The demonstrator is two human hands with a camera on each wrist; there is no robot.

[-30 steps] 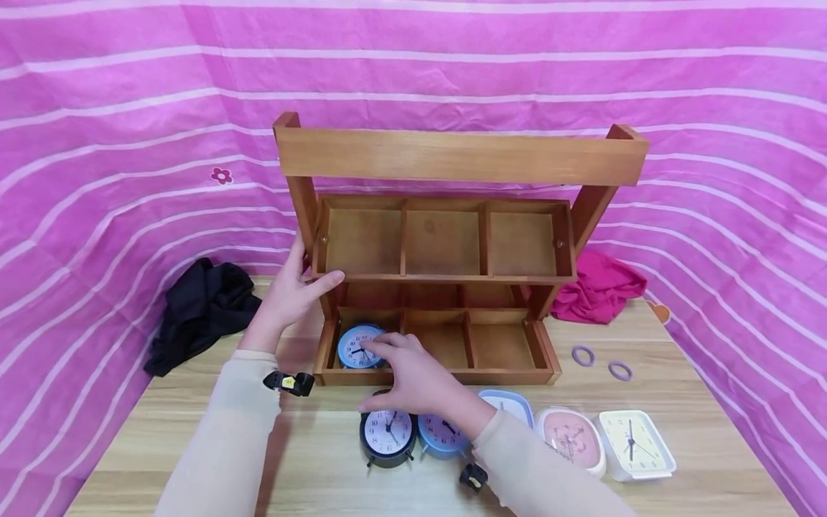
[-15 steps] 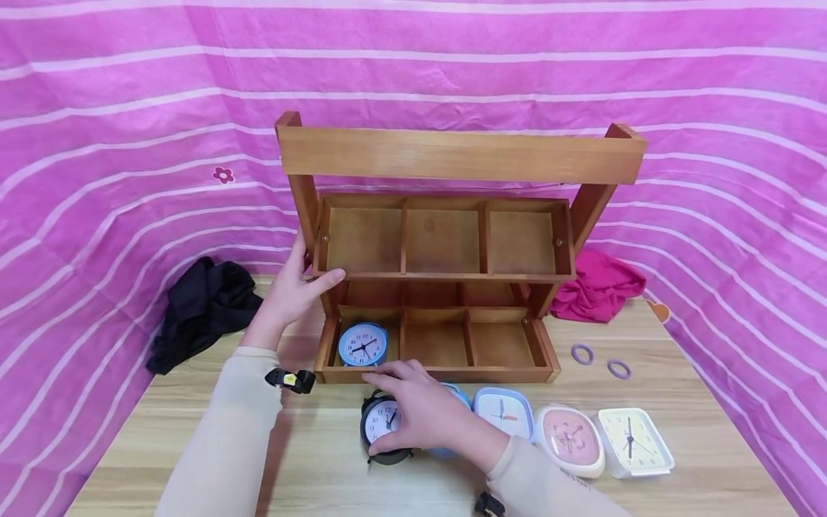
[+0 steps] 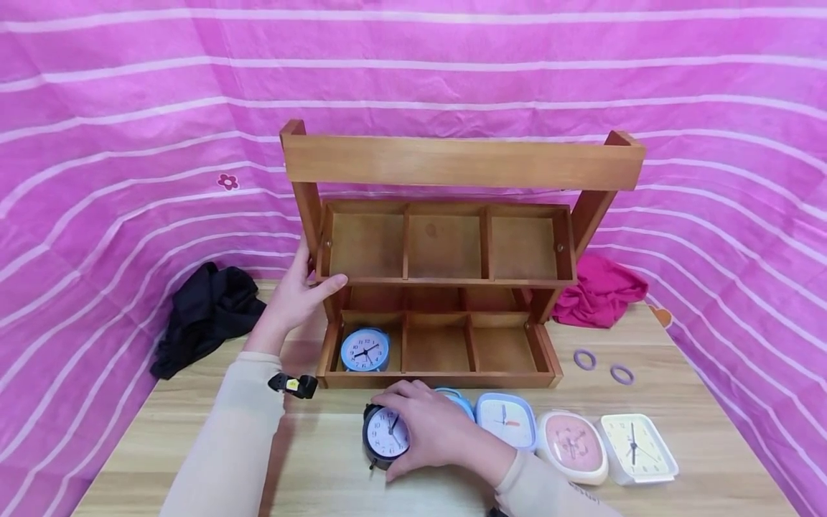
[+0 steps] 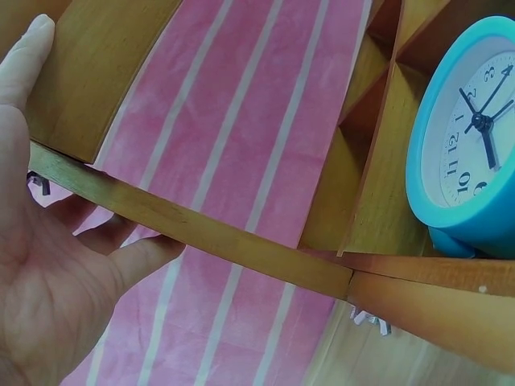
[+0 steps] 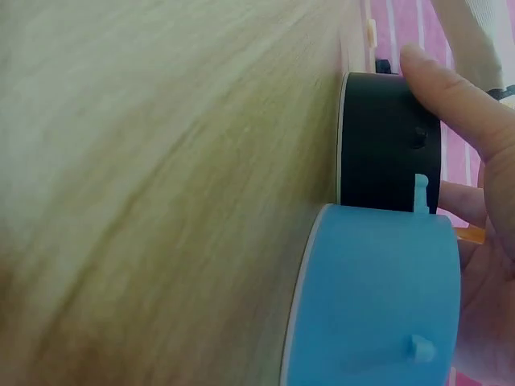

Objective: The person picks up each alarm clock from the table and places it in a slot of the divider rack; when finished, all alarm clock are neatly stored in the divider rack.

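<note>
We see a magenta-pink cloth backdrop point(image 3: 116, 108) crossed by thin white stripes, with one small purple flower print point(image 3: 227, 182). The two-tier wooden organiser point(image 3: 461, 164) is warm honey-brown; the table top point(image 3: 704, 402) is pale wood grain. A round sky-blue alarm clock with a white dial point(image 3: 365, 350) sits inside it. In front lie a round black clock with a white face point(image 3: 382, 434), a blue one beside it point(image 3: 460, 402), a square light-blue clock point(image 3: 506, 419), a pink one point(image 3: 572, 443) and a cream one point(image 3: 636, 446). Two lilac rings point(image 3: 584, 359), perhaps hair ties, lie near a crimson cloth point(image 3: 604, 287); a black cloth point(image 3: 207, 309) lies at the other side. Both sleeves point(image 3: 226, 438) are beige.
</note>
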